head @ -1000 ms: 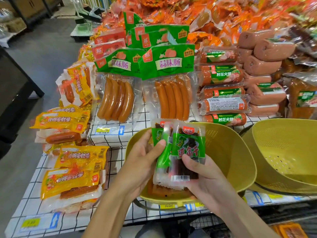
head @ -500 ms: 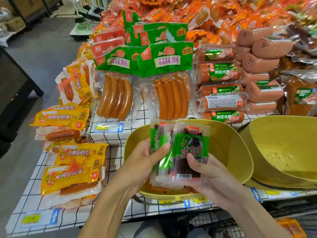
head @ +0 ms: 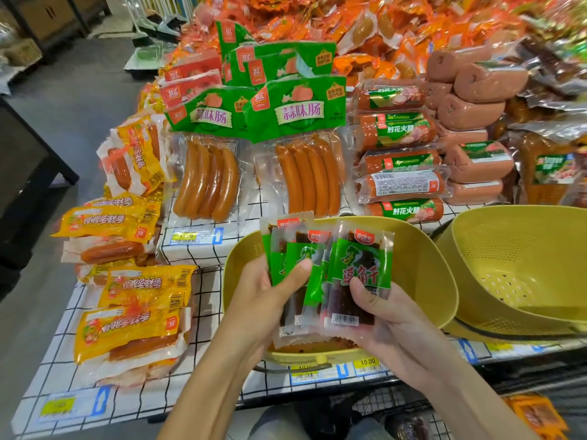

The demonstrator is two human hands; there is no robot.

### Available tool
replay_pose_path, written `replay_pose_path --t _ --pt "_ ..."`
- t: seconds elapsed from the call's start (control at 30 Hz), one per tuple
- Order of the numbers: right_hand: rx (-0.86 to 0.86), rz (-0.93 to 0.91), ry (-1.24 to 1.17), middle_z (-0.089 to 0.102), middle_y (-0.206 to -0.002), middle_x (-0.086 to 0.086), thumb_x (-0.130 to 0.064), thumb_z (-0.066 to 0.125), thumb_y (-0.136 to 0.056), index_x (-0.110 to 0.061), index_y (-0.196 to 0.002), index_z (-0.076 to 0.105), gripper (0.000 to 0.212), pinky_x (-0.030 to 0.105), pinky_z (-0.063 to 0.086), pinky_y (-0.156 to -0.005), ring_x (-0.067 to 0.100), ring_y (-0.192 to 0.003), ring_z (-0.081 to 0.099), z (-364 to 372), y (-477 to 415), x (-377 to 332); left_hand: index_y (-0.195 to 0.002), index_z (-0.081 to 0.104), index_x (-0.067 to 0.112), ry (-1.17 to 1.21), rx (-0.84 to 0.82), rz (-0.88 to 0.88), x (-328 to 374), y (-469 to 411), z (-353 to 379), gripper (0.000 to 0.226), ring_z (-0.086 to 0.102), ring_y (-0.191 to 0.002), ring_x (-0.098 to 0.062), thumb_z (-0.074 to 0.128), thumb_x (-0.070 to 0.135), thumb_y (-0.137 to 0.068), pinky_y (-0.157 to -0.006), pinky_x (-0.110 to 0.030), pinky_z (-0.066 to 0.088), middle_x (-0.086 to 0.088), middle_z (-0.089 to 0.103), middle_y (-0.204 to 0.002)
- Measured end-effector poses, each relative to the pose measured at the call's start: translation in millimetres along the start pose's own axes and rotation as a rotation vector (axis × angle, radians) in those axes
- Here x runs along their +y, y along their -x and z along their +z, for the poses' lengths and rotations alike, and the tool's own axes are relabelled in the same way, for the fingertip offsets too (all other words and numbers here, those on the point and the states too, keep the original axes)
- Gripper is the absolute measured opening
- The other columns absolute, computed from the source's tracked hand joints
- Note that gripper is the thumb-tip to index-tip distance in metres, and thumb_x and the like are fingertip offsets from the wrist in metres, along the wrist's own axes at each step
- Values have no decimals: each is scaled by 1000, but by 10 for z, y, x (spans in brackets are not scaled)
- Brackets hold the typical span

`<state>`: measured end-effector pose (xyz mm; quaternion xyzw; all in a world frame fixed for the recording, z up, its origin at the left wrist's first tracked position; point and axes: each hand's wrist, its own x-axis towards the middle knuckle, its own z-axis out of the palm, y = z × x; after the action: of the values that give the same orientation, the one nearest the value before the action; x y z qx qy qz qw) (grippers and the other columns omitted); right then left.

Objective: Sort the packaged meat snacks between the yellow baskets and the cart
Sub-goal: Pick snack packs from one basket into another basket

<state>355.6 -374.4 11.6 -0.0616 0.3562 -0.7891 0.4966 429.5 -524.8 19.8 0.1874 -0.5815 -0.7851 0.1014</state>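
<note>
Both my hands hold a fanned bunch of small green-and-clear meat snack packets (head: 320, 274) over the near yellow basket (head: 422, 271). My left hand (head: 266, 296) grips the left packets, thumb pressed across their fronts. My right hand (head: 378, 315) pinches the rightmost packet (head: 359, 271) with its thumb on the green label. An orange-brown pack lies at the basket's bottom (head: 311, 346), mostly hidden. A second yellow basket (head: 521, 268) sits tilted to the right. The wire cart (head: 400, 408) shows below the table edge with orange packs (head: 536, 414) inside.
The checked-cloth display table (head: 203, 385) carries yellow sausage packs (head: 133, 331) at left, green-topped sausage packs (head: 305, 160) behind the basket, and ham rolls (head: 400, 185) at right. Price labels (head: 365, 365) line the front edge. Grey floor lies left.
The packets have fanned out wider between my hands, the rightmost one drawn further to the right by my right hand. The view has crept closer to the baskets.
</note>
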Motion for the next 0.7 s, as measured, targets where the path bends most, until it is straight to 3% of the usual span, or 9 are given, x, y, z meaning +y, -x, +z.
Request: replay_pose_path --t 0.07,0.13,0.17,0.23,0.3,0.43,0.57,0.63,0.7 --pt "32 -18 7 62 -123 19 -6 54 -85 -5 -123 54 38 50 55 -80 31 -114 60 1 19 1 -87 59 6 -44 9 72 8 21 94 4 56 -41 4 57 3 -89 -40 -7 41 10 60 -46" --pt "57 -31 4 62 -123 18 -6 53 -84 -6 -124 52 40 51 54 -83 31 -114 60 -15 52 12 -82 58 8 -49 17 91 10 28 153 8 51 -34 4 57 3 -89 -36 -6 37 2 45 -38" --pt "64 -37 4 61 -125 17 -6 53 -85 -6 -127 50 42 53 52 -86 32 -115 59 -30 78 18 -85 60 8 -35 9 94 6 26 161 4 55 -39 3 58 7 -88 -39 -7 40 -6 46 -44" --pt "75 -60 -5 60 -127 18 -6 52 -86 -7 -129 48 43 54 51 -87 33 -117 58 -64 148 32 -90 67 15 -35 -56 82 -35 11 135 12 69 -64 -3 61 24 -85 -54 -13 51 1 65 -60" --pt "91 -98 -27 58 -128 20 -6 51 -87 -4 -130 48 43 56 51 -86 36 -117 57 -80 237 59 -88 71 22 -55 -144 27 -96 18 101 21 71 -78 -7 61 38 -79 -62 -16 54 6 74 -80" --pt "159 -201 -25 59 -126 22 -3 49 -88 0 -127 51 40 51 55 -80 37 -115 58 5 392 217 -92 69 15 -70 -100 -14 -176 9 89 31 71 -77 -23 73 35 -70 -59 -27 55 -3 75 -82" --pt "305 -326 8 55 -131 23 -2 48 -89 -2 -132 46 42 59 49 -87 41 -118 55 96 546 473 -84 75 24 -87 -154 18 -214 36 107 23 73 -80 -24 76 35 -64 -64 -32 57 -5 76 -85" --pt "416 -385 -45 59 -124 25 -5 54 -85 2 -122 55 38 54 54 -80 44 -114 56 118 713 568 -83 76 30 -84 -186 15 -244 83 110 18 73 -78 -20 74 36 -66 -70 -36 58 -2 76 -82" --pt "539 -478 -146 64 -107 24 -11 66 -75 4 -107 65 35 45 57 -70 45 -101 60 106 954 639 -81 76 33 -136 -212 21 -271 124 118 15 71 -74 -11 69 40 -69 -72 -31 56 5 75 -78"
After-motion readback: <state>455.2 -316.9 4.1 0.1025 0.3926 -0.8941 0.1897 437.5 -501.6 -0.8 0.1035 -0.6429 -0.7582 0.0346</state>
